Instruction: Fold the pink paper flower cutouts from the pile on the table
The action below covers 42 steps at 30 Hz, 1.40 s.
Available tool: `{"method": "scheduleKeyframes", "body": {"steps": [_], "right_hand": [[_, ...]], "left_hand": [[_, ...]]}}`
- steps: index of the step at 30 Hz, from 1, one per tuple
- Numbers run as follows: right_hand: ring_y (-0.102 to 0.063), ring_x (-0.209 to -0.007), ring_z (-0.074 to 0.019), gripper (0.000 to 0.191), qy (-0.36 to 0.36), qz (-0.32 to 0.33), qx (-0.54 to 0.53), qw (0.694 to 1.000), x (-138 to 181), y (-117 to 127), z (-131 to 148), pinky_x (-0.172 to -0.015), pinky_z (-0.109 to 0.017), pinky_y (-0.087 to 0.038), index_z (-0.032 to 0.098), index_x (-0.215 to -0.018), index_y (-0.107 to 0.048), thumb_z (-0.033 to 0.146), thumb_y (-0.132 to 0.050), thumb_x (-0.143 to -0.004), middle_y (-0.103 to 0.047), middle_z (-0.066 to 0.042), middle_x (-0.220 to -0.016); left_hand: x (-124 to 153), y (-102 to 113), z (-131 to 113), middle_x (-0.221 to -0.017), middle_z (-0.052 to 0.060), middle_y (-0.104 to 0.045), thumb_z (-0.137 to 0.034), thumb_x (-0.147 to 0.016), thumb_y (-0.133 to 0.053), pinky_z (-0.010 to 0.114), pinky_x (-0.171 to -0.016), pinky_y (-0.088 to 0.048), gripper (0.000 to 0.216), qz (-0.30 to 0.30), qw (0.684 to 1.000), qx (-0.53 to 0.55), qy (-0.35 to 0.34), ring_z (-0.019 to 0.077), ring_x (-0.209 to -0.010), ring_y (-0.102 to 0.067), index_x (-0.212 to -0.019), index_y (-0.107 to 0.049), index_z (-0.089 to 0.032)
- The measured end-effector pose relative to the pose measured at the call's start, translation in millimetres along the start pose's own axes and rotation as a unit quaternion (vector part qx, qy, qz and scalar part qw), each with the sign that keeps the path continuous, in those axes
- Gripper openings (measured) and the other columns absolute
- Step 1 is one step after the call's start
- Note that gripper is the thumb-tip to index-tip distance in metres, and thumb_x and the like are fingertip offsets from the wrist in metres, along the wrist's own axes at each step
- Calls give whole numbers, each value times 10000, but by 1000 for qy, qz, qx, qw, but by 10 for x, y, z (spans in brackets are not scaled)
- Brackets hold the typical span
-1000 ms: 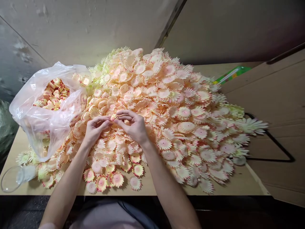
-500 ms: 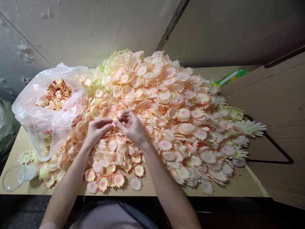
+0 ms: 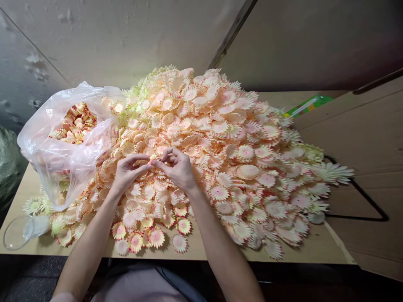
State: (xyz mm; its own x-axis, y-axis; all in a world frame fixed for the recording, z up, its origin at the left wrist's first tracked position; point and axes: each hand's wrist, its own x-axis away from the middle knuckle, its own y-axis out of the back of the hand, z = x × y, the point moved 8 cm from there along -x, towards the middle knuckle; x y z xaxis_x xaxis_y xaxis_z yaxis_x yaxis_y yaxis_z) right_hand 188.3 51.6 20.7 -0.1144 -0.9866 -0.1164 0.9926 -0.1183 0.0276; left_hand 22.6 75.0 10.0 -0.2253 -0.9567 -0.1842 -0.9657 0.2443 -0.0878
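Observation:
My left hand [image 3: 128, 171] and my right hand [image 3: 176, 168] meet over the middle of the heap. Between their fingertips is a small artificial flower petal piece [image 3: 152, 160], pale with a pinkish tone and mostly covered by the fingers. Thumb and forefinger of each hand pinch it from either side. All around and beneath lies a large heap of artificial flower petal pieces [image 3: 217, 128], cream and pink with fringed, red-tipped edges. A few loose petal pieces [image 3: 156, 237] lie flat between my forearms.
To the left, a translucent plastic bag [image 3: 40, 138] holds curled petal pieces [image 3: 77, 121]. A clear plastic cup [image 3: 19, 233] lies on its side at the table's [image 3: 201, 251] front left. At right are a green packet [image 3: 310, 105], cardboard [image 3: 365, 151] and a black metal bar [image 3: 370, 201].
The camera view has shifted slightly. My right fingers have moved a little around the petal piece, and slightly more of it shows between the fingertips.

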Motion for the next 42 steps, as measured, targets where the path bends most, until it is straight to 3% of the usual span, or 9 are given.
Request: {"method": "scheduleKeyframes", "body": {"steps": [6, 11, 21, 29, 37, 42], "right_hand": [[-555, -593, -98, 441, 14, 18, -31, 999, 20, -38, 38, -624, -229, -465, 243, -801, -401, 374, -814, -725, -552, 74, -632], [-541, -653, -103, 364, 33, 60, -35, 997, 38, -121, 63, -640, -233, -454, 251, -859, -390, 378, -727, -809, -520, 62, -702], [-521, -614, -104, 378, 34, 73, -14, 997, 75, -176, 142, -631, -251, -454, 251, -824, -360, 343, -725, -803, -513, 68, -667], [-572, -591, -120, 458, 38, 59, -2, 998, 64, -166, 101, -613, -263, -477, 253, -794, -360, 396, -793, -754, -564, 65, -638], [-678, -710, -148, 361, 19, 73, 14, 997, 57, -132, 70, -659, -264, -506, 228, -913, -522, 402, -794, -751, -685, 16, -750], [-723, -766, -180, 383, -8, 56, 8, 998, 57, -99, 25, -720, -304, -550, 231, -900, -509, 366, -818, -720, -740, -9, -791]], "left_hand": [[10, 0, 63, -896, 64, -775, -302, -637, -881, 242, -709, -575, 302, -1, 999, 11, 44, 158, -781, -706, -886, -781, -163], [20, -76, 68, -811, 71, -780, -340, -603, -896, 261, -650, -586, 322, 37, 996, 22, 85, 158, -667, -701, -833, -781, -146], [32, -84, 150, -755, 59, -777, -323, -523, -929, 284, -683, -607, 335, 39, 990, 61, 122, 164, -654, -716, -711, -725, -135], [31, -97, 142, -643, 11, -733, -263, -437, -955, 191, -590, -536, 353, 39, 987, 59, 141, 102, -569, -651, -667, -721, -133], [13, 54, 113, -682, 33, -734, -423, -645, -856, 207, -569, -494, 320, -24, 996, -6, 89, 106, -576, -616, -732, -755, -133], [8, 43, 150, -703, 29, -728, -434, -725, -801, 216, -581, -475, 298, -11, 997, -18, 76, 109, -594, -596, -753, -764, -140]]}}
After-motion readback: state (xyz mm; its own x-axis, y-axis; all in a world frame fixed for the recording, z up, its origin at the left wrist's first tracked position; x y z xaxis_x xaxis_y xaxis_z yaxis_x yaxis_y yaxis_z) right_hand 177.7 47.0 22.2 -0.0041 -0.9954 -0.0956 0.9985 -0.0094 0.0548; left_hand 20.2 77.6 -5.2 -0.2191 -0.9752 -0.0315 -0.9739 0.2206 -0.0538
